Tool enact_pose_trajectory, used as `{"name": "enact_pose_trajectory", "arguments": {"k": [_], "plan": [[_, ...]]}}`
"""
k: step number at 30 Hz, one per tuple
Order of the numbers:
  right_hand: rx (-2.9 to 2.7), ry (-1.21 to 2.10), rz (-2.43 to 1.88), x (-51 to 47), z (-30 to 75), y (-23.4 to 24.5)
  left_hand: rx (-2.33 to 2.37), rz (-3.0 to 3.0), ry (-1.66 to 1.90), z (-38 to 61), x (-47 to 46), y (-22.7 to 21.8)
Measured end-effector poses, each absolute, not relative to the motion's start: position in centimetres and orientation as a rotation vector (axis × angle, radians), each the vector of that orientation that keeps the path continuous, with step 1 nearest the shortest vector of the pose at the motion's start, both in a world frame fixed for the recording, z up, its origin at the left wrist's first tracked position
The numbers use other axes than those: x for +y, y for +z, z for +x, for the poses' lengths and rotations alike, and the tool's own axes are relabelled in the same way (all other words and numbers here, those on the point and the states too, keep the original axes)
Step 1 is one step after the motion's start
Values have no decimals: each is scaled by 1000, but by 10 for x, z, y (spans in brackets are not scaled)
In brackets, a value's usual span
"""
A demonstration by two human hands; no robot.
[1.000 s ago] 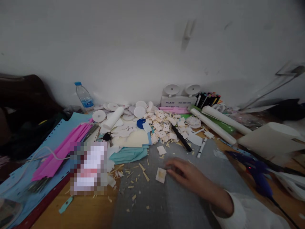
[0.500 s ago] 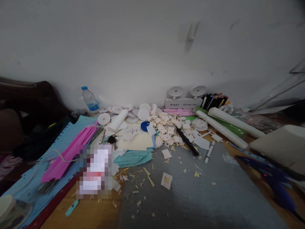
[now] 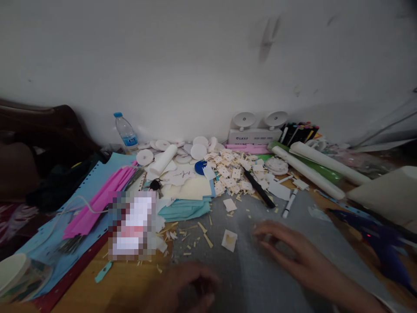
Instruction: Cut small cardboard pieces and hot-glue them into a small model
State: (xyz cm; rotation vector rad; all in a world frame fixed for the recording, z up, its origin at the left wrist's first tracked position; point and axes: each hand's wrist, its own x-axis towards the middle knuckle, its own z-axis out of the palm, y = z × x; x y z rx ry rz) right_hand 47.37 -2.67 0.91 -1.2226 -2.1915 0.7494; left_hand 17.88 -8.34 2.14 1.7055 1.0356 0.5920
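A wooden counter [image 3: 130, 278] runs back to the wall, loaded most heavily along its far edge. A grey mat [image 3: 249, 280] covers its middle and reaches toward the near edge. Over the mat's right half is the right hand [image 3: 286, 248], fingers loosely curled and thumb apart, with nothing seen in its grip. The left hand [image 3: 190, 284] is blurred, low over the mat's left border toward the counter's near edge; its fingers and thumb curve around a gap, and no object shows there.

Along the counter's right edge lies a blue glue gun [image 3: 379, 248] with a small red light. Toward the far edge, a heap of pale squares [image 3: 231, 174] spreads just behind the mat. A black tool [image 3: 259, 189] leans out of it toward the near right corner, and a white marker [image 3: 289, 203] lies beside it.

Between the hands, touched by neither, a patched square [image 3: 230, 241] lies flat with its tan patch up. The step in hand looks like a break between grasps around this piece; lifting it would call for a light pinch at its edges, clear of the patch. Smallest are the pale scraps [image 3: 207, 240] strewn left of it.
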Motion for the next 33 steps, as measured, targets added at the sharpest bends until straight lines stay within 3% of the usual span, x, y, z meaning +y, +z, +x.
{"name": "enact_pose_trajectory", "arguments": {"k": [4,8,14,22,33], "plan": [[-2355,483,-1105,17,454,-5,1251,1922,648,195,-54,17],[-2391,409,-1068,47,440,-23,1175,2205,554,220,-22,9],[-2277,486,-1103,53,443,-27,1124,2415,390,238,-3,-7],[-1943,704,-1237,28,457,-34,1104,2333,394,230,-16,8],[-1959,987,-1200,18,446,-36,1557,2331,772,139,-10,10]]}}
